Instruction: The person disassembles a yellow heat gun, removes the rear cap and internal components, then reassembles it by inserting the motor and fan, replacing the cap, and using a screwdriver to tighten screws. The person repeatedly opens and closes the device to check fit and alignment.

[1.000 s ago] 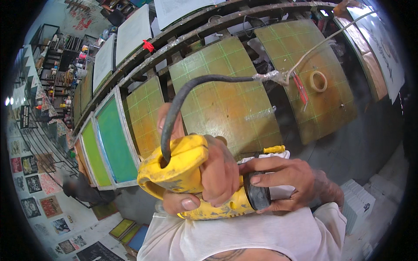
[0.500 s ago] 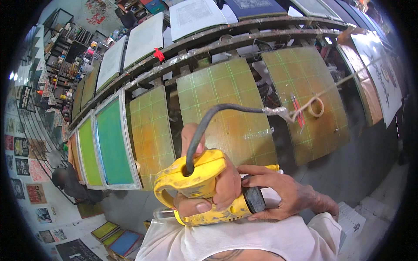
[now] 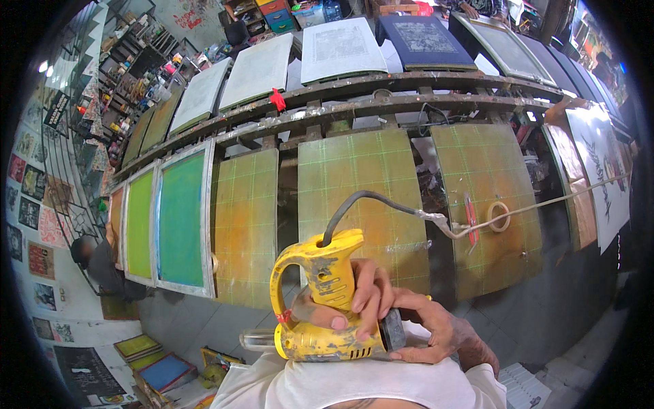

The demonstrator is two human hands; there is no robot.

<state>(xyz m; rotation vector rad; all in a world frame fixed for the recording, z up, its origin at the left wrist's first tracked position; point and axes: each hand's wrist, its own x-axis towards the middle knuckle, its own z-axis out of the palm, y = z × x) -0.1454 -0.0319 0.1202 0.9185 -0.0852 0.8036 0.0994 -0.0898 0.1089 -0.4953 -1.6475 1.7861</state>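
Green gridded panels ahead, your left hand and right hand both gripping a yellow heat gun, black cord trailing up.

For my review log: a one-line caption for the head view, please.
Both hands, left hand and right hand, grip a worn yellow heat gun before green-gridded boards.
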